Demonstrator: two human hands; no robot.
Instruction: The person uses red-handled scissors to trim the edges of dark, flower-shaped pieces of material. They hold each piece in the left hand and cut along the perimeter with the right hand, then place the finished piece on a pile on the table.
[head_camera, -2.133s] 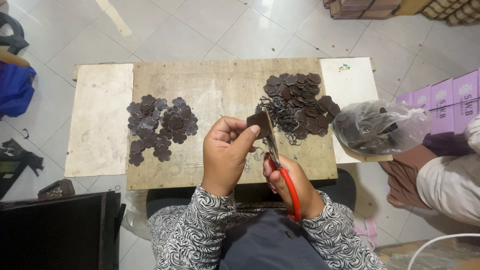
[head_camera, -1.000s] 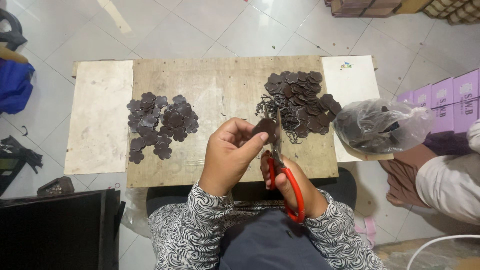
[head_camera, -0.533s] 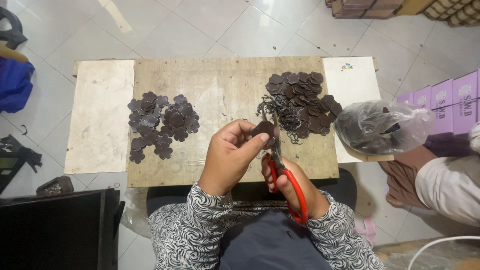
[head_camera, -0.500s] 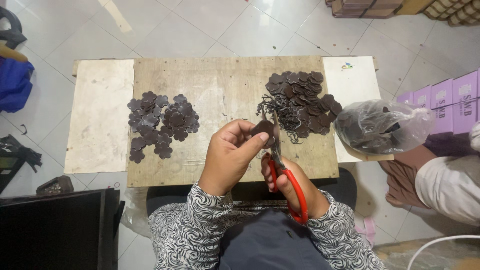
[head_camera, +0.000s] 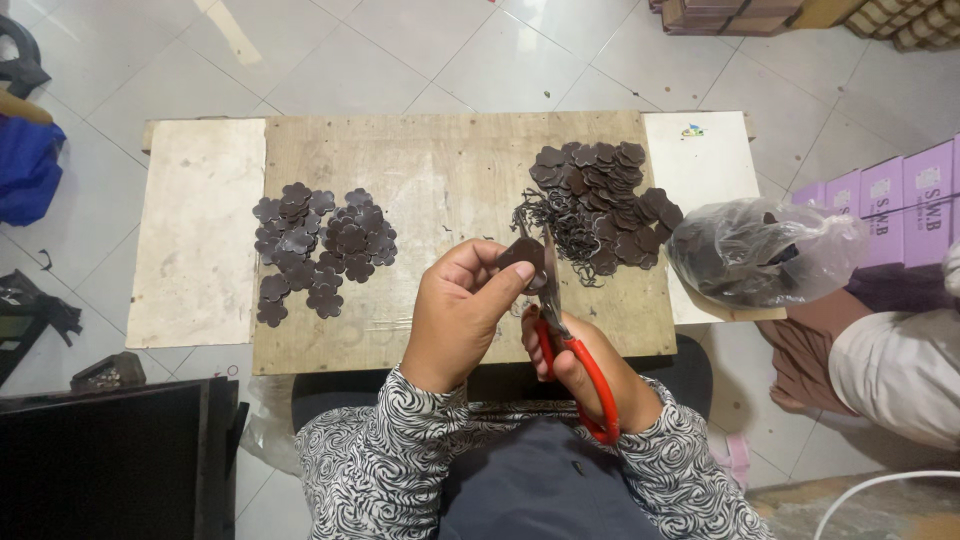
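Note:
My left hand (head_camera: 455, 315) pinches a small dark brown flower-shaped leather piece (head_camera: 521, 256) above the wooden board (head_camera: 440, 170). My right hand (head_camera: 585, 365) grips red-handled scissors (head_camera: 572, 345), whose blades point up along the piece's right edge. A pile of flower-shaped pieces (head_camera: 320, 245) lies on the board to the left of my hands. A second pile of dark pieces (head_camera: 600, 200) with thin trimmings lies to the right, just beyond the scissor tips.
A clear plastic bag (head_camera: 760, 250) holding dark pieces rests on the white board (head_camera: 700, 150) at right. Purple boxes (head_camera: 900, 195) stand beyond it. Another person's leg (head_camera: 895, 370) is at the right edge. A black box (head_camera: 100, 455) sits at lower left.
The leather piece has been turned slightly between my left fingers, and the scissors stay against it. Both piles are unchanged.

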